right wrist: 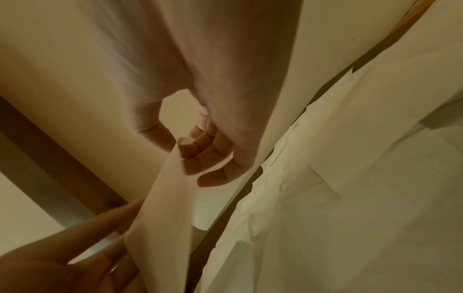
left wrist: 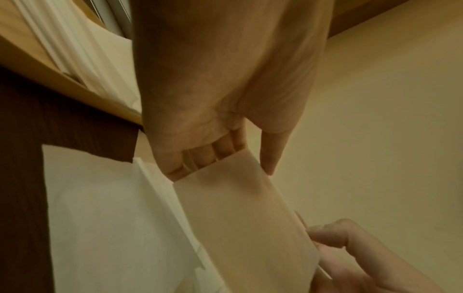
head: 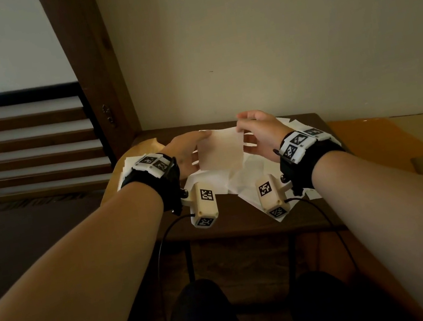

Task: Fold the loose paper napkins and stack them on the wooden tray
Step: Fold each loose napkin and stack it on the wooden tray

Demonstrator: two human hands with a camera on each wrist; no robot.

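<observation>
At the far left of the dark bench (head: 244,227) your wooden tray (head: 146,145) sits with a stack of white napkins (head: 129,164) lying on it, mostly hidden behind your left wrist in the head view. Just right of that, your left hand (head: 185,150) holds the left edge of a single napkin (head: 219,153); in the left wrist view the thumb lies on one face and the fingers (left wrist: 203,158) on the other, clamped on the paper. That napkin hangs upright between your two hands, lifted above the bench, a squarish sheet facing you. Beneath it, loose napkins (head: 249,176) lie spread and overlapping across the bench top, some reaching its front edge. On the right, your right hand (head: 260,131) pinches the napkin's upper right corner between thumb and forefinger, the remaining fingers (right wrist: 220,172) loosely curled below. Behind the bench stands a plain wall (head: 268,38).
</observation>
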